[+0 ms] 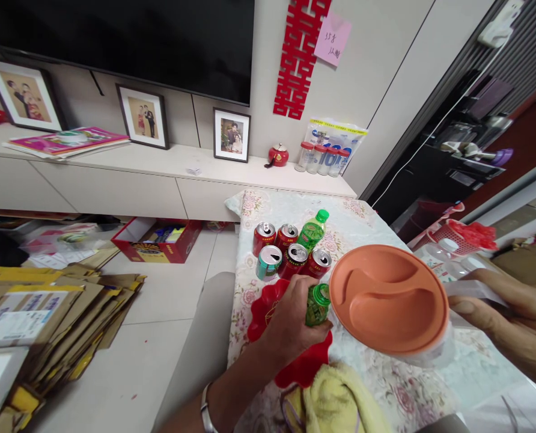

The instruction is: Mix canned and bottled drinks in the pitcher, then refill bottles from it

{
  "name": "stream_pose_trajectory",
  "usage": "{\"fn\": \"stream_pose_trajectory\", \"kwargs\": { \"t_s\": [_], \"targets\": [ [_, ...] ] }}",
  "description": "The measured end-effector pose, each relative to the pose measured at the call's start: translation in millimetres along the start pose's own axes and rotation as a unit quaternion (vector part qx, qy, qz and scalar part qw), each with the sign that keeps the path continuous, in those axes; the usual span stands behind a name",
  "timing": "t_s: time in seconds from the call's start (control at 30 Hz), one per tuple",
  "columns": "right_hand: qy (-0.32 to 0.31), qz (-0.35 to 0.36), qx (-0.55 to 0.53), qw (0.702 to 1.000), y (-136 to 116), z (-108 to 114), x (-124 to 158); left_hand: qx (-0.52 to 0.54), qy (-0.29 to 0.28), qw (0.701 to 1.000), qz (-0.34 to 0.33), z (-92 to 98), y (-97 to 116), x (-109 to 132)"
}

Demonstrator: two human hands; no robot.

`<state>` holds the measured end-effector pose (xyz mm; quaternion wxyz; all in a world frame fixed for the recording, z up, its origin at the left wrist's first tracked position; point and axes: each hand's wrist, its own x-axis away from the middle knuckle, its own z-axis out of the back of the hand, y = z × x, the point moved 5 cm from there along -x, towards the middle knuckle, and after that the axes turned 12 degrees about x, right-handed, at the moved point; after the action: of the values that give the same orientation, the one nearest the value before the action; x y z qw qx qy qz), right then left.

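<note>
My left hand (pixel 290 322) is wrapped round a green plastic bottle (pixel 318 305), holding it above a red scalloped tray (pixel 268 300). No cap shows on the bottle's green neck. At the right, my right hand (pixel 515 319) grips the clear handle of a see-through jug with an orange lid (pixel 389 300). Two hollows are moulded in the lid's top, and it hides most of the jug's body. Behind my left hand stand several opened red cans (pixel 293 258), a teal can (pixel 268 263) and a capped green bottle (pixel 313 231). A yellow towel (pixel 340 400) lies in front.
A floral cloth (pixel 250 207) covers the table. Behind it runs a white cabinet (pixel 196 162) with picture frames (pixel 232 135), a red pot (pixel 279 155) and glass jars (pixel 322 160). Flattened cardboard (pixel 79 313) and a red box (pixel 160 249) lie on the floor at left.
</note>
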<state>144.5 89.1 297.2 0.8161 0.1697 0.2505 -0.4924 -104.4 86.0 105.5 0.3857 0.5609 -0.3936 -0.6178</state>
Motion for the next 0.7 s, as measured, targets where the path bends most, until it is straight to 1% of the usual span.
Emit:
{"fn": "stream_pose_trajectory", "kwargs": {
  "t_s": [0.2,0.3,0.4,0.53,0.7],
  "targets": [
    [-0.005,-0.027,-0.005,1.000,7.6,-4.3,5.6,0.000,-0.009,1.000,0.003,0.2,2.0,0.2],
    [-0.001,-0.018,-0.007,1.000,9.1,-3.8,5.5,0.002,-0.008,1.000,-0.002,0.6,1.4,0.5],
    [-0.011,-0.004,-0.013,1.000,9.2,-4.5,4.5,0.004,-0.005,1.000,-0.006,0.9,-0.1,0.4],
    [0.005,-0.001,-0.002,1.000,12.1,-3.5,4.5,-0.001,-0.005,1.000,-0.011,1.1,0.4,0.5],
    [-0.021,-0.023,-0.006,0.999,19.1,-3.6,7.3,-0.008,-0.003,1.000,-0.017,1.1,3.2,0.8]
  ]
}}
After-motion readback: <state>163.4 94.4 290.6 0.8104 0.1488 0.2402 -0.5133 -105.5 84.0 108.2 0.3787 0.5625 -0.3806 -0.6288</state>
